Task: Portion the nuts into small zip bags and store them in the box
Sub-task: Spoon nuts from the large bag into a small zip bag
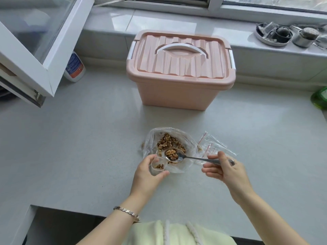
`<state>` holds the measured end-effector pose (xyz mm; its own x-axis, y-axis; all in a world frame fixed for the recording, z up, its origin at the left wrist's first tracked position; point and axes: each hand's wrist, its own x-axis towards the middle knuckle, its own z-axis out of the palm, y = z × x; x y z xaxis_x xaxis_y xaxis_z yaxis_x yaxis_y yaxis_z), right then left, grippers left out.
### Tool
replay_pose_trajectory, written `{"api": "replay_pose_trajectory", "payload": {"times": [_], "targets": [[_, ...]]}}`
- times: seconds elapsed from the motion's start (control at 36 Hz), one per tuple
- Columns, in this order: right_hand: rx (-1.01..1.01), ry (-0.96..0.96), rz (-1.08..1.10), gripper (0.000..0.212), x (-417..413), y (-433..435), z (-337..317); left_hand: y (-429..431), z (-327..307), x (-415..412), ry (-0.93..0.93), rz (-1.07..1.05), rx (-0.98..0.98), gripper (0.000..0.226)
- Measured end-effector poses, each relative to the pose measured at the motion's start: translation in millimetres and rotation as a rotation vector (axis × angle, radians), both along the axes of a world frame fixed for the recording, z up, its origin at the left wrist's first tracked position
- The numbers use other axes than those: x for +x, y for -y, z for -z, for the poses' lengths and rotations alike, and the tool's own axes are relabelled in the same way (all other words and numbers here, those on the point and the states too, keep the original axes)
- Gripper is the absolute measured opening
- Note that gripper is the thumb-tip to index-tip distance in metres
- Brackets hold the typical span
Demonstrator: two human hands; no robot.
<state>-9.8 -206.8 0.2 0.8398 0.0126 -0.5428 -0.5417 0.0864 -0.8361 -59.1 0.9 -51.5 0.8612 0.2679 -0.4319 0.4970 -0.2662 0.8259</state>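
**Loaded spoon, floppy bag: keep the mouth open**

My left hand is curled round the small zip bag, thumb and fingers holding its mouth in a loop; a few nuts already sit in the bottom. My right hand pinches the spoon near the end of its handle, the other fingers loosely spread. The bowl, heaped with walnut pieces, hovers just beside my left fingertips, over the big open bag of nuts lying beyond both hands.

The small bag is thin film, I'd say nearly weightless and limp, so it will collapse unless I hold it at the rim. The walnuts look light, brittle and loose; tipped too fast, they could roll off the spoon, so it should stay level until it is over the opening.

Spare zip bags lie just beyond my right hand. The pink box stands well beyond both hands on the worktop, lid on; its rigid handle looks the place to grip.
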Motion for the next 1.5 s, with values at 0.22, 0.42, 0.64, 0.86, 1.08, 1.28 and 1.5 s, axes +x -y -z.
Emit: {"api": "replay_pose_trajectory", "payload": {"times": [0.22,0.42,0.64,0.86,1.08,1.28,1.5], "targets": [[-0.211,0.37,-0.273,0.029,-14.3,-18.6,-22.2,1.0,4.1,2.0,0.009,0.042,0.047,0.049],[-0.477,0.762,-0.516,0.049,-16.4,-15.7,-23.3,0.2,7.5,-0.6,0.01,0.053,0.05,0.049],[-0.409,0.336,-0.16,0.023,6.4,-15.8,0.9,-3.3,3.4,-5.8,0.037,0.007,0.019,0.049],[-0.252,0.068,-0.11,0.029,13.1,-37.1,43.7,-7.5,2.4,-7.6,0.053,-0.065,0.028,0.047],[-0.006,-0.151,0.024,0.032,8.0,-36.7,46.6,-8.8,1.4,-6.6,0.044,-0.06,0.02,0.049],[0.128,-0.272,0.114,0.035,3.9,-18.6,50.7,-8.0,1.2,-4.4,0.05,-0.056,0.023,0.049],[0.125,-0.195,0.1,0.034,4.2,-13.2,42.7,-9.4,1.6,-3.8,0.044,-0.054,0.013,0.048]]}}
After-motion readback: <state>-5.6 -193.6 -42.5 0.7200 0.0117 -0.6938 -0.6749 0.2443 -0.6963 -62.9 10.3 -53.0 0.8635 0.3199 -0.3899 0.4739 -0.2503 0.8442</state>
